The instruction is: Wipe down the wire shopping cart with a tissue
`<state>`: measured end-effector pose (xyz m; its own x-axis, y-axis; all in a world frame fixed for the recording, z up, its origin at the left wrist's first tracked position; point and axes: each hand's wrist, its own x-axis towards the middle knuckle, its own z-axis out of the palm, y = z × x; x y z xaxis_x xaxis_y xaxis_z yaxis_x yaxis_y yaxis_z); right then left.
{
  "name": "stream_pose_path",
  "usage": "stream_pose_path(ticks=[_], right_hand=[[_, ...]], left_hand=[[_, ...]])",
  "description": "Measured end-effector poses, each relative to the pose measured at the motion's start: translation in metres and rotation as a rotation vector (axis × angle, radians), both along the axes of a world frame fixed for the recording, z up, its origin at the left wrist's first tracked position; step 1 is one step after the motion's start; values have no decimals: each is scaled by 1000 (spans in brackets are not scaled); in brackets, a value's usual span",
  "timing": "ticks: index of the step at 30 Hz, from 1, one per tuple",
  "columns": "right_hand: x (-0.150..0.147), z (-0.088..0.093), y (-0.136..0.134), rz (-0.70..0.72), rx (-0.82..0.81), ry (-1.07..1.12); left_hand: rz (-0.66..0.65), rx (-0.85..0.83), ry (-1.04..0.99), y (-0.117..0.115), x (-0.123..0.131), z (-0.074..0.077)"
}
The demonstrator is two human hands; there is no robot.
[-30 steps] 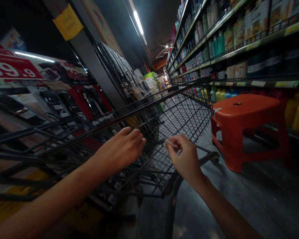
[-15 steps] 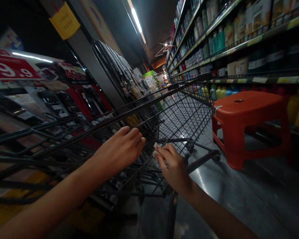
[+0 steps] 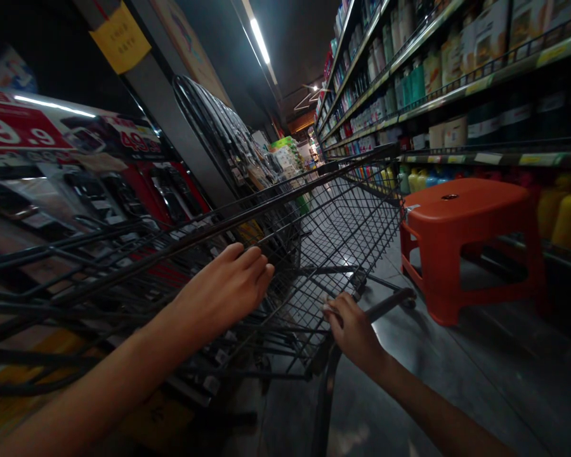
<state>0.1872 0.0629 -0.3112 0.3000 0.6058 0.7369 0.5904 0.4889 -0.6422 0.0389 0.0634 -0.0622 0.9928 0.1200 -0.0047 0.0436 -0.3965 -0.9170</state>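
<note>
My left hand (image 3: 233,279) is curled, knuckles up, over the near side of a black wire shopping cart (image 3: 333,222); its fingertips are hidden, so what they grip, if anything, does not show. Lower and to the right, my right hand (image 3: 354,327) pinches a small crumpled white piece (image 3: 327,304), like tissue, between thumb and fingers. It is by the lower wire mesh of the cart, above the floor.
An orange plastic stool (image 3: 466,203) stands right of the cart. Shelves of bottles (image 3: 413,82) line the right side. Packaged goods hang on the left under red price signs (image 3: 19,127). A yellow note (image 3: 120,39) hangs at upper left.
My right hand has moved right and slightly down with the white piece, away from my left hand. My left hand stays nearly in place. The view has shifted slightly.
</note>
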Motion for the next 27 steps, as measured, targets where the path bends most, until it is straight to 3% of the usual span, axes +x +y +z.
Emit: stream_pose_path(ticks=[2,5,9,12,19,27], right_hand=[[11,6,-7,-13,-60,-11],[24,29,-14,-31,-102,-9],[21,66,-12,7,89,136],[6,75,-3,47,196,192],[-13,53,9,9,247,153],[3,4,15,-75,116,25]], left_hand=[[0,1,-2,-1,0,0],[3,8,-8,0,0,-1],[6,7,-7,0,0,-1],[19,-3,0,0,0,-1],[21,-1,-15,-1,2,-2],[9,2,-28,-2,1,-1]])
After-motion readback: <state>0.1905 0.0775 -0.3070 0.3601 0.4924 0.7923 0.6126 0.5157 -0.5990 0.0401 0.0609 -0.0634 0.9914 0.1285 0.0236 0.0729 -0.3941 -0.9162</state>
